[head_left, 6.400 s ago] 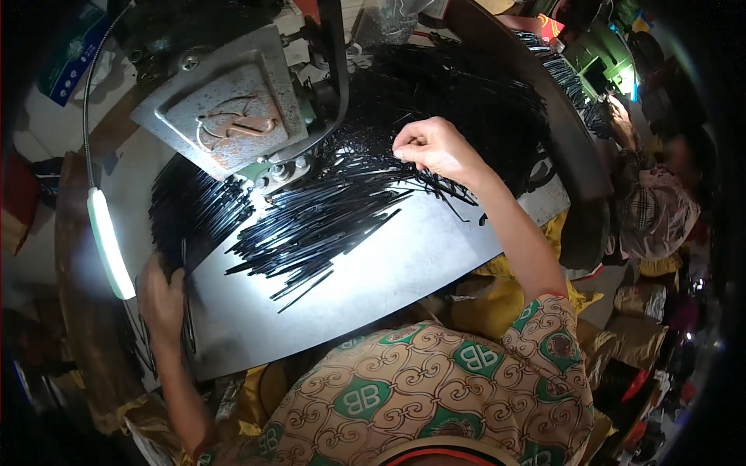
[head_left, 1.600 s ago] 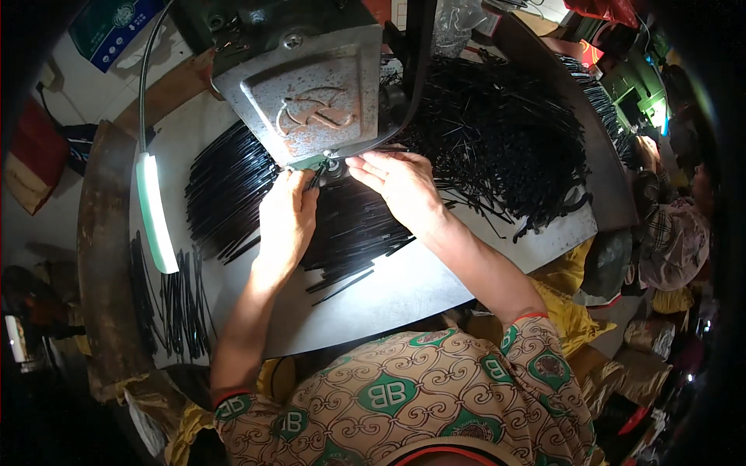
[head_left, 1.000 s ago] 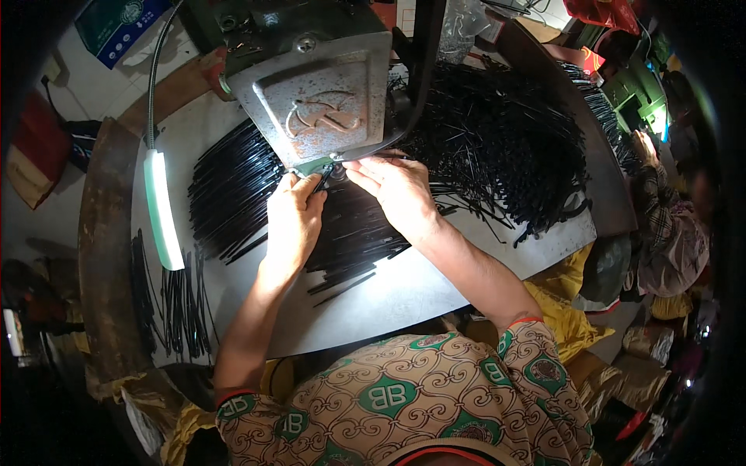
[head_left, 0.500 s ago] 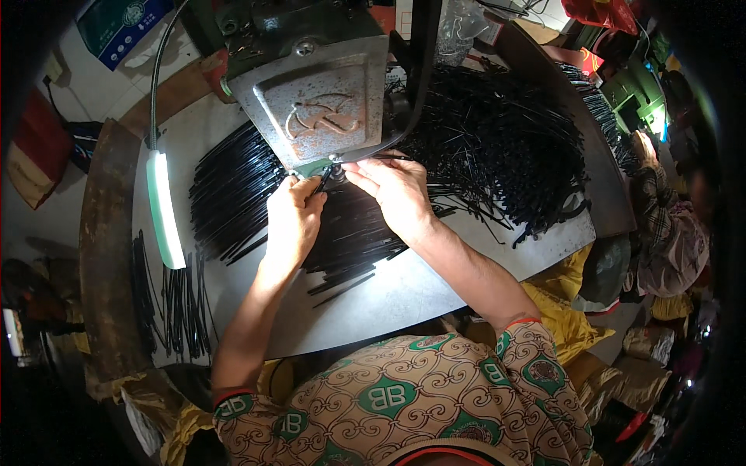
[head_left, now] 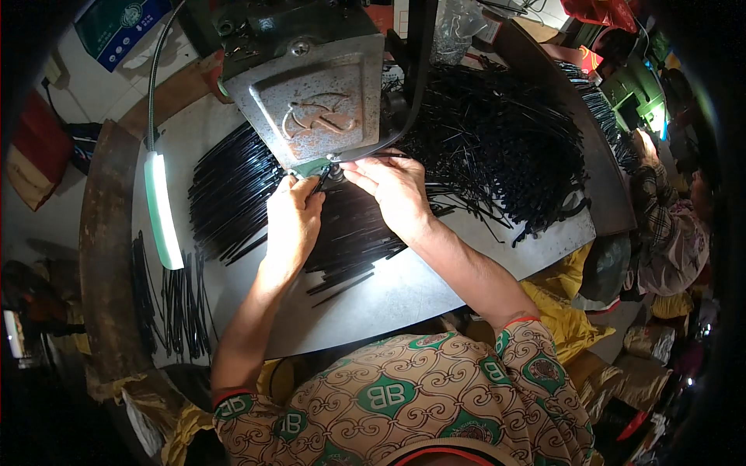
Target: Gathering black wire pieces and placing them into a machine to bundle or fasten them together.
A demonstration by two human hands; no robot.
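At the foot of a bench machine [head_left: 311, 109] with a worn grey metal front plate, both hands are close together. My left hand [head_left: 295, 217] is closed, thumb and forefinger pinching a slim black rod [head_left: 323, 179] beside the machine's tip. To its right, my right hand [head_left: 396, 190] pinches with thumb and fingers at a thin black piece [head_left: 392, 155] just under the machine's curved bar. The exact contact point is small and partly covered by the fingers. Below and between the wrists lies a layer of thin black rods [head_left: 350, 225].
A bundle of black rods [head_left: 229, 194] lies left of the machine, and a large tangled heap [head_left: 513, 147] lies right. More rods [head_left: 185, 311] sit at the pale tabletop's [head_left: 388, 295] left end. A lit lamp [head_left: 165, 210] hangs left. Another person's hand [head_left: 645, 147] is far right.
Both hands keep almost the same place and grip. The machine head appears very slightly farther left in the picture.
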